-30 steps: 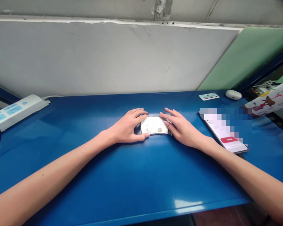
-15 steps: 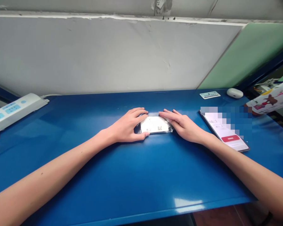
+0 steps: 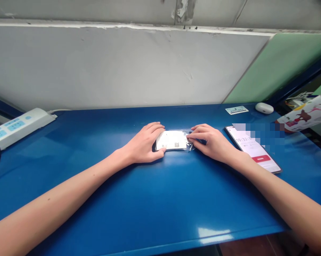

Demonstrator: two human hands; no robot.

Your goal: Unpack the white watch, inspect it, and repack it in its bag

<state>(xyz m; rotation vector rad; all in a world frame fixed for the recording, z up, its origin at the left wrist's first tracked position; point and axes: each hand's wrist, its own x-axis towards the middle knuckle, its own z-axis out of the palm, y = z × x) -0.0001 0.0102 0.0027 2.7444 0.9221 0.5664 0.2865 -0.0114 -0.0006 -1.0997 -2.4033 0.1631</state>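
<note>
Grey wall panelling point(image 3: 117, 67) rises behind our blue table point(image 3: 149, 206), well beyond the white packet point(image 3: 172, 139) that lies flat on the tabletop between our two hands; a green panel point(image 3: 283, 64) adjoins the grey, far off to the packet's right. We have our left hand point(image 3: 146, 144) at the packet's left end, thumb along the near edge and fingers over the far edge, spread wide enough to hold it between them. Our right hand point(image 3: 212, 140) is at the packet's right end, where clear film point(image 3: 189, 146) sticks out. Its thumb and index fingertip are drawn narrow at the film, though we cannot tell whether they pinch it. We see a small square code point(image 3: 176, 144) on the packet's top face, near its right end. Well left of the packet sits a white power strip point(image 3: 21, 124). To the packet's right, past our right hand, we have a phone point(image 3: 263, 161) showing a red button, partly blurred out. Farther back on the packet's right lie a small card point(image 3: 236, 110) and, just beside it, a rounded white case point(image 3: 264, 108).
</note>
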